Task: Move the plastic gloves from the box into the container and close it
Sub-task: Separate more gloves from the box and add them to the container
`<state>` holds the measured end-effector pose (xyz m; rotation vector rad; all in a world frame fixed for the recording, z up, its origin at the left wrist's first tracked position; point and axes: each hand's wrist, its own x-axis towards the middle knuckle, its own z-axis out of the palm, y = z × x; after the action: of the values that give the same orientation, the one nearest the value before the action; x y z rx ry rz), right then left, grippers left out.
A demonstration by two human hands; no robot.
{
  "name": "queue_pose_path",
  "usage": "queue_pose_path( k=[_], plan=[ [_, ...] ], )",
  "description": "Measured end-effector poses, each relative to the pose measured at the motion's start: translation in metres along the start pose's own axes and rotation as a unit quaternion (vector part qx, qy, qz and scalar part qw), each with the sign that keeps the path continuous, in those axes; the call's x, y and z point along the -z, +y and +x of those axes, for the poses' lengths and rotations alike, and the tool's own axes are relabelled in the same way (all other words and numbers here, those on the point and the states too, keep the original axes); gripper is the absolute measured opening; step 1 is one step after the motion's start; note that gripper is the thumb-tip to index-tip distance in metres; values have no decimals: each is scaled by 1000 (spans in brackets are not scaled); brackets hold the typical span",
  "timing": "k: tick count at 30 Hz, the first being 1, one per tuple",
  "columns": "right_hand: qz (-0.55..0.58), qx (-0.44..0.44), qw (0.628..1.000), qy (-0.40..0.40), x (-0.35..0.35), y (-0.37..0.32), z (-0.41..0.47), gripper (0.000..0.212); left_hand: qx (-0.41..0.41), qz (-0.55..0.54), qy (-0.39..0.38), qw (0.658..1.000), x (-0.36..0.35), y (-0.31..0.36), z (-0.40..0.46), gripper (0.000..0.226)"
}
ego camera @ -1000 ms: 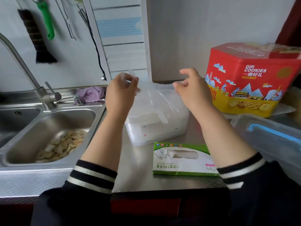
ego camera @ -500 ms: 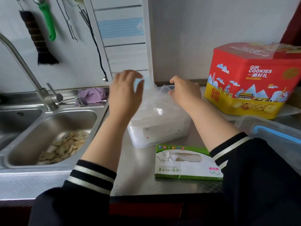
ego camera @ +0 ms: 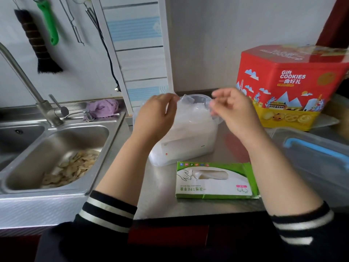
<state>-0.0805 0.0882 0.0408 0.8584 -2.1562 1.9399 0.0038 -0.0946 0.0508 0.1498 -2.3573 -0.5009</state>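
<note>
Nearest you, the flat green-and-white cardboard glove box (ego camera: 215, 181) lies on the steel counter (ego camera: 162, 205), a few clear gloves showing through its oval slot, so the transfer looks unfinished. Just behind it stands the translucent white plastic container (ego camera: 187, 146), packed with filmy clear plastic gloves (ego camera: 190, 118) that rise to its rim. Your left hand (ego camera: 156, 116) has its fingers curled, pinching one edge of the film at the container's top; your right hand (ego camera: 236, 112) pinches the other edge near the clear round opening (ego camera: 198, 99). Fold the sheet inward and press it down flat, keeping every loose edge inside the rim (trapped film would likely stop the lid seating). Work gently, since the film is light and springs back. Farther off, the red cookie tin (ego camera: 290, 86) sits near your right wrist; mind it.
</note>
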Motion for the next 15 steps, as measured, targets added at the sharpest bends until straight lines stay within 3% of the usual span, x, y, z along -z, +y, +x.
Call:
queue_pose_path(
  k=[2, 3, 5, 8, 12, 15],
  plan=[
    [-23, -37, 991, -128, 3, 3, -30, 11, -70, 5, 126, 990, 0, 5, -15, 25],
    [-76, -61, 980, -173, 4, 7, -41, 23, -108, 22, 166, 980, -3, 7, -24, 24],
    [-168, -94, 950, -247, 2, 20, -60, 29, -181, 29, 168, 969, -15, 13, -49, 26],
    [-241, -94, 918, -302, -2, 34, -79, 19, -195, -15, 52, 979, -39, 16, -85, 27],
    [-205, -106, 928, -293, -7, 42, -91, 21, -16, -120, -147, 982, -58, 9, -116, 51],
    [-222, -90, 934, -264, -7, 45, -96, 12, 22, -198, -190, 961, -63, 5, -124, 55]
  ],
)
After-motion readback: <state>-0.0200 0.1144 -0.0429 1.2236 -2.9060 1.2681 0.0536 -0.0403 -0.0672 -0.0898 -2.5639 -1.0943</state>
